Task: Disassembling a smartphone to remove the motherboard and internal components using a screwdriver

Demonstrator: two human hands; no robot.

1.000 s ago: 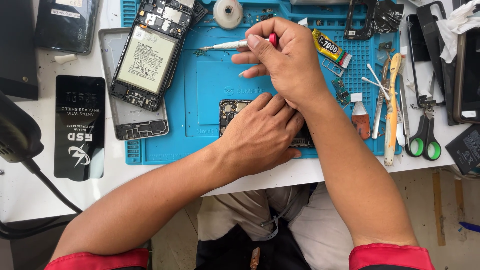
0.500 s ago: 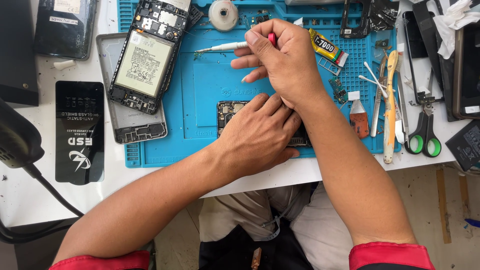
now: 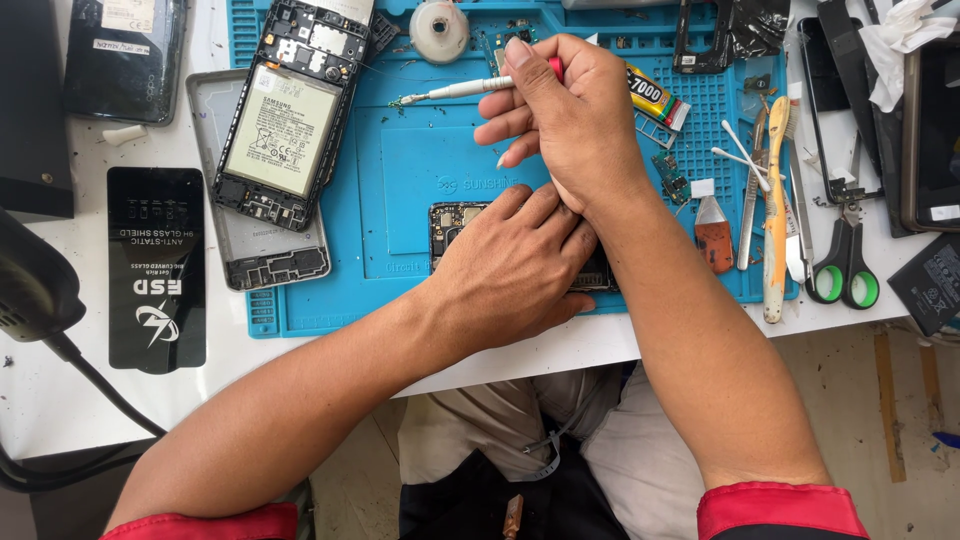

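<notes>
The small dark circuit board (image 3: 455, 222) lies on the blue work mat (image 3: 400, 180), near its front edge, and most of it is hidden under the left hand (image 3: 515, 270). This hand lies flat and pressed down on the board, with the fingers spread a little and not curled around anything — I judge it is there to keep the board from sliding on the mat. The right hand (image 3: 570, 120) is above it, with the wrist crossing just over the left fingers, and it is closed around a thin screwdriver (image 3: 465, 90) with a red end; thumb and forefinger pinch the shaft, and the metal tip points to the left, over bare mat, touching nothing that I can see. Left of the hands, an opened phone (image 3: 285, 120) with its battery showing rests partly on a grey back cover (image 3: 270, 255), half on the mat and half on the white table (image 3: 80, 410). Further left is a black packet (image 3: 157, 265) of screen glass. To the right, tools are lined up within easy reach: a yellow tube of glue (image 3: 652, 98), cotton swabs (image 3: 745, 160), an orange pry tool (image 3: 776, 210) and scissors (image 3: 845, 270) with green handles — all beside the working hand.
</notes>
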